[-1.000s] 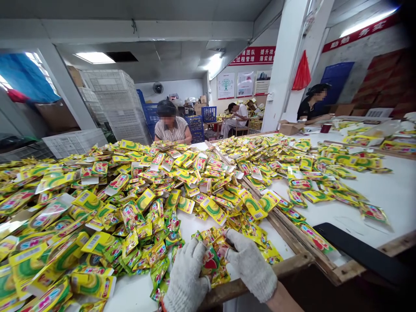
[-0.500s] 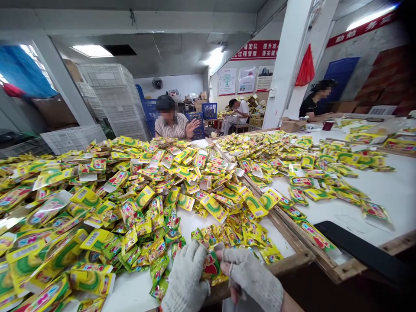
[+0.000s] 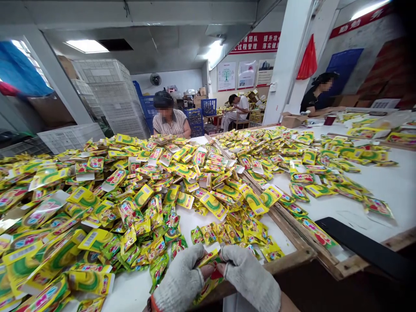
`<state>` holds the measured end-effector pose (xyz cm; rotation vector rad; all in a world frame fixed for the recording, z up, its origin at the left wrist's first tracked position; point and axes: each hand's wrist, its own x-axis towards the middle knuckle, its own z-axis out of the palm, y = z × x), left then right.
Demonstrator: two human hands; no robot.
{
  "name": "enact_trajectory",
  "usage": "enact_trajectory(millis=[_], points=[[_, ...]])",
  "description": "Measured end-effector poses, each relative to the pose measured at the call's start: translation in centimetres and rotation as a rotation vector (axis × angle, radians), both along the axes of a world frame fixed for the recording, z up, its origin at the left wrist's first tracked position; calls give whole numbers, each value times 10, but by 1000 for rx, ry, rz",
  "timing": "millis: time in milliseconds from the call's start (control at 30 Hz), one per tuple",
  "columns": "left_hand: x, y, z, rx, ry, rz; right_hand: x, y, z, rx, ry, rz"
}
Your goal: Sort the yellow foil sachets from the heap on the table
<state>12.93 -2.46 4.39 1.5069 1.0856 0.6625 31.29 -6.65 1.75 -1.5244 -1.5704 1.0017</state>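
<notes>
My left hand [image 3: 182,277] and my right hand [image 3: 251,275] wear whitish knit gloves with bare fingertips. Between them, at the table's near edge, they pinch a small printed carton [image 3: 212,259] in yellow, green and red. Its top end shows a pale flap, while my fingers hide much of the rest. Just beyond my hands lies a row of small shiny yellow sachets [image 3: 224,233]. Green-and-yellow sachets [image 3: 159,266] are heaped close to my left hand. A large pile of flat yellow cartons [image 3: 86,197] spreads over the left and back of the table.
A wooden strip [image 3: 282,221] divides the white tabletop [image 3: 351,186], and a black phone-like slab [image 3: 357,249] lies at the right. Across the table sits a co-worker [image 3: 170,119]. Other people sit farther back, near stacked white crates [image 3: 110,95] and blue crates [image 3: 195,121].
My hands have come closer together around the carton, whose pale flap now shows on top. The co-worker opposite has lowered a raised hand.
</notes>
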Motion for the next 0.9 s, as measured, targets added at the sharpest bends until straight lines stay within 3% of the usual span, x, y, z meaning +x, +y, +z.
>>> enact_trajectory(millis=[100, 167, 233, 300, 333, 400, 500, 600, 700, 800, 900], points=[[3, 22, 2, 127, 111, -140, 28, 11, 15, 53, 39, -76], [2, 42, -2, 260, 211, -141, 57, 18, 31, 59, 314, -259], [3, 62, -10, 440, 438, -104, 85, 23, 47, 227, 715, -561], [8, 77, -20, 545, 651, -99, 101, 25, 55, 341, 963, -686], [11, 81, -24, 563, 718, -111, 103, 25, 55, 342, 984, -689], [17, 86, -30, 562, 770, -116, 96, 24, 44, 224, 810, -588], [18, 85, -32, 571, 811, -95, 71, 24, 13, 55, 252, -356], [9, 76, -31, 593, 805, -47, 47, 27, -11, 115, -42, -304], [-1, 59, -29, 573, 677, 65, 26, 28, -15, 131, -100, -250], [-1, 38, -29, 447, 308, 203, 4, 27, -10, 55, -72, -125], [7, 23, -31, 188, -102, 264, -14, 24, -11, -42, 37, -72]])
